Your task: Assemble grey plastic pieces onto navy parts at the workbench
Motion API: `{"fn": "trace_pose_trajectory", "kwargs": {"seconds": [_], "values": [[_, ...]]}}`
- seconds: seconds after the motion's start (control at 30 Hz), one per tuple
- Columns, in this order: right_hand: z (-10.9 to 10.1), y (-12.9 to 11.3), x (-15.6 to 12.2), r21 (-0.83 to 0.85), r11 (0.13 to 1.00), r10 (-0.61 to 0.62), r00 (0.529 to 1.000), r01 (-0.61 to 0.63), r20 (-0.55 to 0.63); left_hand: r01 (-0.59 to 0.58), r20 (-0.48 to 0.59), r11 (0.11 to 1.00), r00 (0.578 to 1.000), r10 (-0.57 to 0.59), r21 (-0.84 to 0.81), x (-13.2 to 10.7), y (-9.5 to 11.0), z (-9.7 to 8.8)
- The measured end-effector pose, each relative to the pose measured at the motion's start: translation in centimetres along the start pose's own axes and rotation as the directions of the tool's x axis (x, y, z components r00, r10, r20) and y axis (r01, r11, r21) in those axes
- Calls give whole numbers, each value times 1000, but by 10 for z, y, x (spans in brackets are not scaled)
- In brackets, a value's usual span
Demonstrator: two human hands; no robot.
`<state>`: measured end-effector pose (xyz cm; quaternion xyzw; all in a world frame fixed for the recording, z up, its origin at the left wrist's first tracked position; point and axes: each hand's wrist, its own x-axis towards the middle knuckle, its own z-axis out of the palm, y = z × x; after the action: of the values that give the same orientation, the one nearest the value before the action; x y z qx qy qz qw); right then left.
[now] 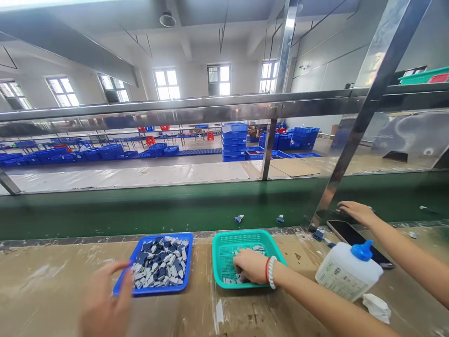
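Note:
My left hand (105,299), blurred, is beside the near-left corner of a blue tray (190,262). Its thumb and index finger are apart with nothing visible between them. Small grey and dark navy plastic pieces (163,262) are heaped in the tray. To the right, my right hand (253,266), with a red band and a white twisted band at the wrist, reaches into a green perforated basket (219,250). Its fingers curl down among light grey pieces (258,248); the fingertips are hidden, so anything they grip cannot be made out.
Another person's hand (356,213) reaches in from the right, by a phone (345,231) and a white bottle with blue cap (345,271). Crumpled white tissue (377,306) lies nearby. Loose pieces (239,218) sit on the green belt (196,213), behind a slanted metal post (338,173).

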<state>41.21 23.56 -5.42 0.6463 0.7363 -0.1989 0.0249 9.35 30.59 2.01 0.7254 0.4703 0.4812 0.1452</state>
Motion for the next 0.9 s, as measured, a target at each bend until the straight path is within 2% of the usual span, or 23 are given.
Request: {"fn": "trace_pose_trajectory", "kwargs": {"seconds": [0.03, 0.07, 0.13, 0.17, 0.2, 0.23, 0.3, 0.4, 0.47, 0.53, 0.63, 0.7, 0.8, 0.83, 0.9], "values": [[1, 3, -1, 26, 1000, 14, 1000, -14, -12, -192, 179, 980, 967, 181, 45, 17, 11, 30], [1, 6, -2, 56, 998, 30, 999, -29, -22, -302, 339, 953, 898, 283, 4, 34, 23, 64], [3, 14, -2, 122, 991, 52, 998, -46, -41, -407, 552, 909, 739, 387, -93, 62, 48, 132], [3, 17, -3, 155, 987, 54, 997, -45, -56, -434, 625, 893, 665, 409, -123, 72, 59, 164], [2, 20, -5, 186, 982, 52, 996, -37, -78, -447, 673, 884, 613, 414, -137, 79, 68, 193], [1, 23, -7, 218, 976, 50, 993, -25, -110, -454, 709, 880, 573, 410, -142, 83, 75, 217], [0, 27, -18, 280, 960, 61, 979, -4, -192, -450, 753, 883, 533, 386, -134, 86, 82, 253], [0, 27, -46, 375, 927, 113, 953, 0, -280, -417, 784, 900, 514, 347, -125, 87, 82, 279], [6, 25, -69, 467, 884, 153, 933, 18, -326, -381, 790, 915, 515, 331, -135, 91, 78, 283], [18, 18, -93, 604, 793, 212, 892, 82, -400, -335, 785, 929, 529, 322, -155, 95, 75, 278], [43, -2, -125, 738, 650, 314, 819, 185, -481, -246, 740, 946, 593, 318, -210, 94, 70, 251], [62, -20, -143, 738, 645, 337, 792, 200, -509, -167, 685, 951, 663, 303, -260, 88, 67, 219], [89, -48, -163, 681, 686, 273, 778, 255, -566, -23, 601, 943, 766, 229, -331, 69, 60, 159], [97, -56, -167, 654, 704, 236, 776, 279, -585, 40, 587, 932, 787, 192, -359, 58, 57, 137], [111, -73, -171, 593, 745, 179, 764, 307, -620, 186, 588, 886, 801, 114, -425, 32, 49, 95]]}}
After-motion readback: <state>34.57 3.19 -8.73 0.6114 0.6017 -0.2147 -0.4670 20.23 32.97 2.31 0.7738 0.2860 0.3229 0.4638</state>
